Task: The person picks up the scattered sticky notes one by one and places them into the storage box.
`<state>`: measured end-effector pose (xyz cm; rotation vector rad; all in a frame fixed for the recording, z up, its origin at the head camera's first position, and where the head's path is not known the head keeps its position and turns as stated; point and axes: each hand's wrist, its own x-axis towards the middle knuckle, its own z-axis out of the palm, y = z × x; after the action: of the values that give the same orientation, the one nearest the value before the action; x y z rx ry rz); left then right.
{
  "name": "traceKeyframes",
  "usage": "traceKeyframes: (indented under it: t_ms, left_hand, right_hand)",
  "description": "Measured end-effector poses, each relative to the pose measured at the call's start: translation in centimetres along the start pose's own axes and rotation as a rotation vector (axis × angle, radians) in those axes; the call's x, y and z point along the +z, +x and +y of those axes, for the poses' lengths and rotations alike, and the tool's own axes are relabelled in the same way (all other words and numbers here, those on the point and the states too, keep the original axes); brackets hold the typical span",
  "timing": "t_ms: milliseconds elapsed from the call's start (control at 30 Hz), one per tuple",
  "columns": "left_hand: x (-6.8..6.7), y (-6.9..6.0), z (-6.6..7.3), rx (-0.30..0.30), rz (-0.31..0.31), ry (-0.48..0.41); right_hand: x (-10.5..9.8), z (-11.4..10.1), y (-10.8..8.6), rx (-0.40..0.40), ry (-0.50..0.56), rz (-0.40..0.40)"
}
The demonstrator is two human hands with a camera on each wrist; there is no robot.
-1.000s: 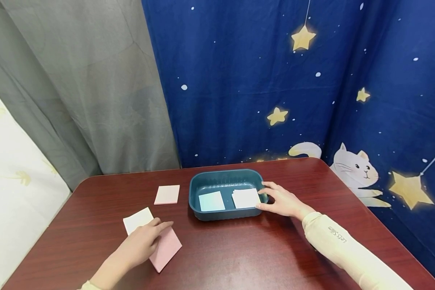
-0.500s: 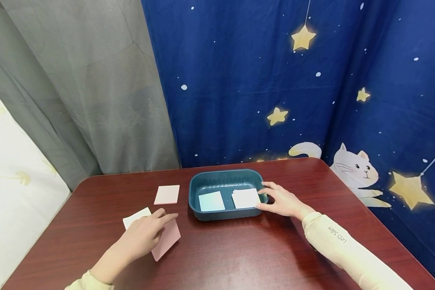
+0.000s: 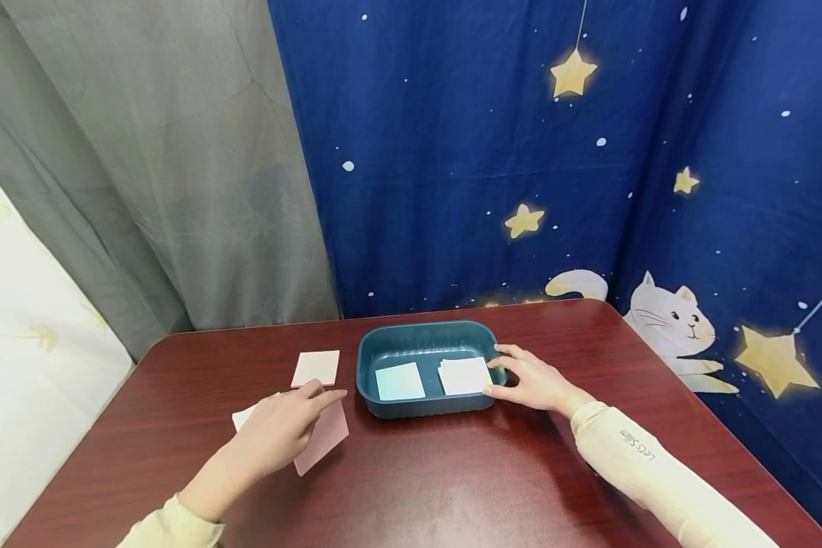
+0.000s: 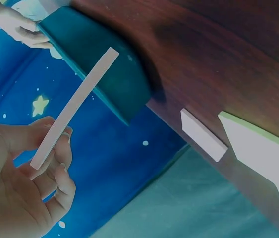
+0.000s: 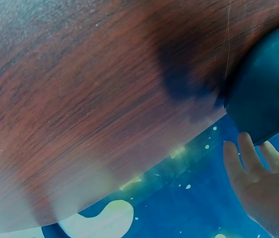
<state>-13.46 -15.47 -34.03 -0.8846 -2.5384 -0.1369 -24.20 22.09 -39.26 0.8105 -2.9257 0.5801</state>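
My left hand (image 3: 277,430) pinches a pink sticky note pad (image 3: 323,435) between thumb and fingers; the left wrist view shows the pad (image 4: 75,109) edge-on, raised off the table. Partly hidden behind that hand lies a white-topped pad (image 3: 244,415), with a greenish edge in the left wrist view. A pale pink pad (image 3: 316,368) lies flat farther back. At the teal plastic bin (image 3: 421,411), my right hand (image 3: 530,378) grips the right end, its fingertips at the rim. Inside the bin are a pale blue pad (image 3: 400,382) at left and a white stack (image 3: 464,377) at right.
The dark red wooden table (image 3: 452,487) has rounded back corners. Directly behind it hang a grey curtain (image 3: 246,228) and a blue star-patterned curtain (image 3: 452,152).
My left hand has lifted the pink pad and carried it slightly up and right toward the bin, covering more of the white-topped pad. My right hand stays on the bin.
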Motion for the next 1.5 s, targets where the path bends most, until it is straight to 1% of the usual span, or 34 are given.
traceKeyframes:
  t_ms: [67,267,500,800,1000,1133,1267,1500]
  left_hand:
    - [-0.1,0.4,0.1,-0.002,0.004,0.003]
    - [-0.4,1.7,0.4,-0.019,-0.024,0.020]
    - [-0.5,3.2,0.6,0.024,-0.006,0.014]
    - [0.0,5.0,0.7,0.064,-0.007,0.015]
    - [0.2,6.1,0.9,0.062,-0.022,0.021]
    - [0.4,6.7,0.9,0.068,-0.017,0.027]
    - [0.5,7.2,0.9,0.068,-0.027,0.048]
    - [1.1,7.9,0.8,0.073,-0.039,0.057]
  right_hand:
    - [0.0,0.0,0.0,0.000,-0.001,-0.001]
    - [-0.1,-0.1,-0.1,-0.003,0.001,-0.002]
    - [-0.2,-0.2,-0.1,-0.004,-0.006,-0.007]
    - [-0.3,-0.2,-0.1,-0.005,-0.011,-0.006]
    - [-0.3,-0.2,0.0,-0.005,-0.013,-0.007]
    - [-0.4,-0.2,0.0,-0.003,-0.008,-0.012]
    - [-0.4,-0.2,0.0,-0.003,-0.007,-0.013]
    - [-0.4,-0.2,0.1,-0.004,-0.007,-0.009]
